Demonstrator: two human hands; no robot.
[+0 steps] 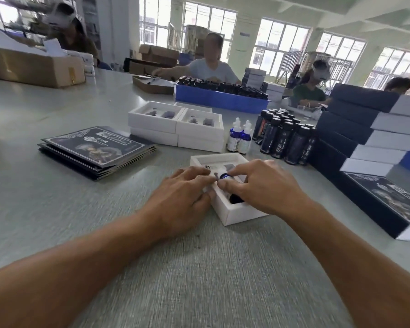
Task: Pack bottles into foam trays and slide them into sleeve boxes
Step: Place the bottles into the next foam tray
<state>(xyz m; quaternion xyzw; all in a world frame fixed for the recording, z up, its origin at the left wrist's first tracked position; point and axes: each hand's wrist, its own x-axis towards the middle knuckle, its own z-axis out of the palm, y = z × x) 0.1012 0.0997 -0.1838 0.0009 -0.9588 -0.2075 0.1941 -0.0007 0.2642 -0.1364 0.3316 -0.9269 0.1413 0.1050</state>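
- The table [57, 197] is pale grey with a fine woven-looking grain.
- The foam tray [234, 214] under the hands is white; the bottle [225, 177] in it is dark with a blue glint.
- The dropper bottles [240, 136] are blue with white tops.
- The booklets [97, 147] are black with pale ornate printing.
- The sleeve boxes [355, 129] are dark navy with white ends.
- The long crate [220, 100] is bright blue.
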